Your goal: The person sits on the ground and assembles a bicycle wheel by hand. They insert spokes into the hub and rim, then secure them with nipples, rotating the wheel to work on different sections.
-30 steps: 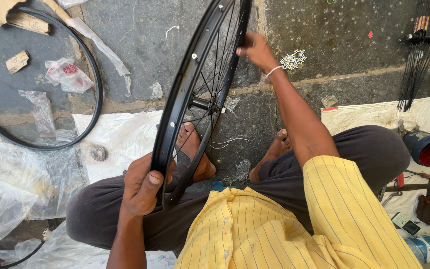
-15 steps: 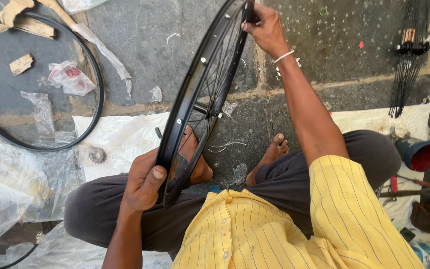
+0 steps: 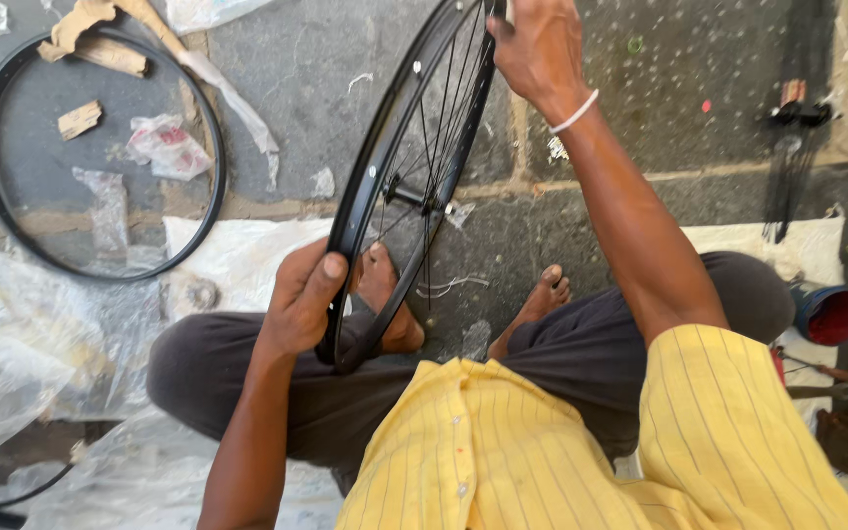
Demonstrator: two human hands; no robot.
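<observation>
1. Right hand (image 3: 539,44) has climbed along the rim since the earlier frame, fingers closed on the top of the black spoked wheel (image 3: 385,186).
2. Left hand (image 3: 301,299) wraps fully around the lower rim.
3. Wheel stands upright over the crossed legs; a bare rim (image 3: 210,147) lies on the floor.

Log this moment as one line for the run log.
left hand: grips lower rim of spoked wheel | right hand: grips wheel top | wheel: upright, tilted | bare rim: flat on floor

Right hand (image 3: 539,44) has climbed along the black wheel rim (image 3: 370,186), now right up at its top; the wheel stands more upright.
</observation>
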